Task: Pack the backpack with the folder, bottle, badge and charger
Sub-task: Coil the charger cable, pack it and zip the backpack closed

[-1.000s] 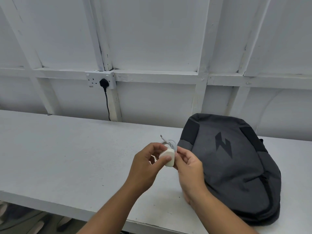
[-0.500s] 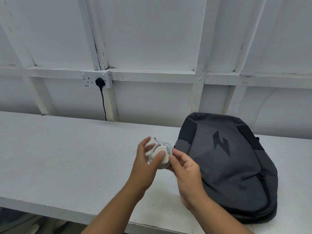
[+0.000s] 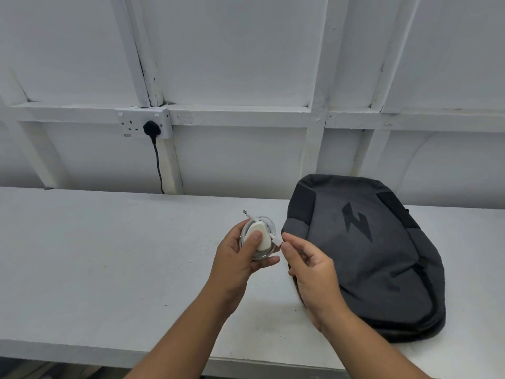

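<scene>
White bench (image 3: 109, 255), backpack (image 3: 382, 255) flat; left hand (image 3: 240, 258) gripping coiled charger (image 3: 258, 237), right hand (image 3: 311, 269) seemingly pinching its connector.

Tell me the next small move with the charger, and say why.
Probably tuck the loose plug end under the coil. The left hand grips the white charger with its wound cable, thumb pressing the brick, while the right hand pinches the free connector at the coil's edge. The dark grey fabric backpack lies beside them, seemingly zipped.
</scene>
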A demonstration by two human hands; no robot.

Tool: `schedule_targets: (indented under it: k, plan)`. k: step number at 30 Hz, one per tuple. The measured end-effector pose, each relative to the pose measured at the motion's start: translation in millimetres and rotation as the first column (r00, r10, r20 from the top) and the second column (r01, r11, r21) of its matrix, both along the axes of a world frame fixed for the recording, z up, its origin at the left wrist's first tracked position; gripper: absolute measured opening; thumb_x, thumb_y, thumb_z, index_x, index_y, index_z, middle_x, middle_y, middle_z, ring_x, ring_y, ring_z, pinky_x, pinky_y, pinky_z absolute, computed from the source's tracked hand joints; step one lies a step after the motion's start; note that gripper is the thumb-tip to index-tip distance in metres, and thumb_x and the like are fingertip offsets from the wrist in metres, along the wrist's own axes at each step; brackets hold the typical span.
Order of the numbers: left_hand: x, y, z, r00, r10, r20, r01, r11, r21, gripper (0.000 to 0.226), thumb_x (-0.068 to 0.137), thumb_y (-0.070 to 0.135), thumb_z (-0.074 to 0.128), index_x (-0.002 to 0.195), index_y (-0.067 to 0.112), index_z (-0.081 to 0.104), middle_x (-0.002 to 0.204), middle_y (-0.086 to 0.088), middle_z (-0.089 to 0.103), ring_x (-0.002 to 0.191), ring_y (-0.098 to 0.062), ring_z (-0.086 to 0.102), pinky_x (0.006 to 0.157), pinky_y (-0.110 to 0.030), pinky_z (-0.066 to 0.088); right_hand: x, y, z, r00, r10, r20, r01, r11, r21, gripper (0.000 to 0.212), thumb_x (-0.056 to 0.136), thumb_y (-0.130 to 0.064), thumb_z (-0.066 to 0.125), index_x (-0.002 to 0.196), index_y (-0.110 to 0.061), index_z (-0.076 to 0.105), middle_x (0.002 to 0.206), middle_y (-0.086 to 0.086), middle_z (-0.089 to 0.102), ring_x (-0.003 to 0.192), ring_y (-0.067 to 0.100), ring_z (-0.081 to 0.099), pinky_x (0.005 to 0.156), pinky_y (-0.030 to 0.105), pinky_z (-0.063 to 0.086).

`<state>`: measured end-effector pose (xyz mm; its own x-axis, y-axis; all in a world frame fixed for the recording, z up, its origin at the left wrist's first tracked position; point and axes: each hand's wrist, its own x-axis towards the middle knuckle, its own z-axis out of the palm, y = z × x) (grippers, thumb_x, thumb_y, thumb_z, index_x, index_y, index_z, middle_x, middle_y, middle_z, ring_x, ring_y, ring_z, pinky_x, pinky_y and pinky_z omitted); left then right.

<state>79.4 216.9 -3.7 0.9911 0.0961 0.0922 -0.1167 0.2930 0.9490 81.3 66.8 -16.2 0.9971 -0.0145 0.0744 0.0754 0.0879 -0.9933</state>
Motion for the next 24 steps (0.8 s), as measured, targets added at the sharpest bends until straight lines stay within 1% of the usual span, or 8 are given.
schedule_targets:
  k: [4, 8, 11, 15, 18, 20, 22, 24]
  plan:
    - [6, -11, -10, 0.996, -0.074, -0.043, 0.073, 0.997, -0.021, 0.038, 0.09, 0.031, 0.065, 0.124, 0.014, 0.064, 0.115, -0.01, 0.071, 0.1, -0.032, 0.074, 0.08, -0.043, 0.062, -10, -28, -7, 0.993, -0.119, -0.025, 0.118, 0.992, -0.048, 0.013, 0.094, -0.025, 0.067, 0.103, -0.029, 0.075, 0.084, -0.016, 0.075, 0.075, -0.003, 0.064, 0.065, 0.013, 0.051]
    - [10, -49, -19, 0.975, -0.212, -0.067, 0.211, 0.977, -0.028, 0.026, 0.098, 0.021, 0.061, 0.122, 0.013, 0.066, 0.112, -0.011, 0.072, 0.097, -0.031, 0.074, 0.083, -0.045, 0.062, -27, -71, -15, 0.962, -0.27, -0.044, 0.262, 0.956, -0.133, 0.011, 0.094, -0.028, 0.067, 0.101, -0.03, 0.076, 0.09, -0.009, 0.076, 0.084, 0.003, 0.067, 0.067, 0.019, 0.052]
    - [7, -85, -20, 0.955, -0.292, -0.057, 0.293, 0.956, 0.006, 0.025, 0.1, 0.021, 0.06, 0.124, 0.015, 0.066, 0.114, -0.011, 0.071, 0.104, -0.033, 0.072, 0.084, -0.047, 0.061, -39, -100, -14, 0.948, -0.316, -0.021, 0.307, 0.933, -0.187, 0.013, 0.095, -0.029, 0.065, 0.102, -0.029, 0.075, 0.089, -0.003, 0.075, 0.077, 0.004, 0.064, 0.066, 0.021, 0.054]
    - [-4, -136, -23, 0.929, -0.364, -0.062, 0.366, 0.93, 0.027, 0.028, 0.099, 0.024, 0.061, 0.126, 0.016, 0.065, 0.118, -0.01, 0.072, 0.108, -0.031, 0.071, 0.083, -0.045, 0.061, -50, -147, -12, 0.937, -0.348, 0.004, 0.341, 0.916, -0.209, 0.015, 0.097, -0.029, 0.062, 0.104, -0.034, 0.075, 0.092, -0.012, 0.075, 0.083, 0.008, 0.066, 0.069, 0.022, 0.058]
    - [-8, -163, -23, 0.918, -0.389, -0.074, 0.392, 0.92, 0.017, 0.03, 0.099, 0.024, 0.061, 0.127, 0.015, 0.064, 0.119, -0.012, 0.072, 0.109, -0.033, 0.071, 0.086, -0.047, 0.06, -50, -187, -19, 0.952, -0.301, 0.057, 0.3, 0.878, -0.373, 0.015, 0.096, -0.029, 0.064, 0.107, -0.037, 0.072, 0.096, -0.018, 0.072, 0.093, 0.003, 0.064, 0.078, 0.021, 0.057]
    - [-9, -179, -24, 0.923, -0.376, -0.085, 0.378, 0.926, 0.007, 0.028, 0.1, 0.022, 0.059, 0.126, 0.014, 0.064, 0.117, -0.012, 0.073, 0.107, -0.033, 0.071, 0.086, -0.047, 0.06, -48, -218, -28, 0.978, -0.176, 0.109, 0.205, 0.758, -0.62, 0.019, 0.092, -0.031, 0.069, 0.11, -0.036, 0.069, 0.103, -0.021, 0.066, 0.099, -0.003, 0.058, 0.083, 0.018, 0.049]
    - [-12, -192, -24, 0.932, -0.347, -0.105, 0.347, 0.938, -0.014, 0.027, 0.1, 0.02, 0.059, 0.125, 0.014, 0.065, 0.116, -0.014, 0.073, 0.106, -0.034, 0.072, 0.087, -0.048, 0.06, -44, -244, -36, 0.993, 0.026, 0.111, 0.08, 0.534, -0.841, 0.032, 0.087, -0.043, 0.071, 0.118, -0.038, 0.066, 0.111, -0.023, 0.059, 0.106, -0.002, 0.048, 0.09, 0.02, 0.042]
    - [-15, -203, -27, 0.942, -0.312, -0.123, 0.312, 0.95, -0.021, 0.027, 0.1, 0.02, 0.058, 0.126, 0.014, 0.064, 0.117, -0.014, 0.072, 0.106, -0.035, 0.072, 0.087, -0.047, 0.06, -37, -259, -42, 0.978, 0.193, 0.074, 0.009, 0.32, -0.947, 0.044, 0.085, -0.054, 0.066, 0.127, -0.041, 0.061, 0.121, -0.025, 0.052, 0.113, 0.0, 0.039, 0.099, 0.025, 0.035]
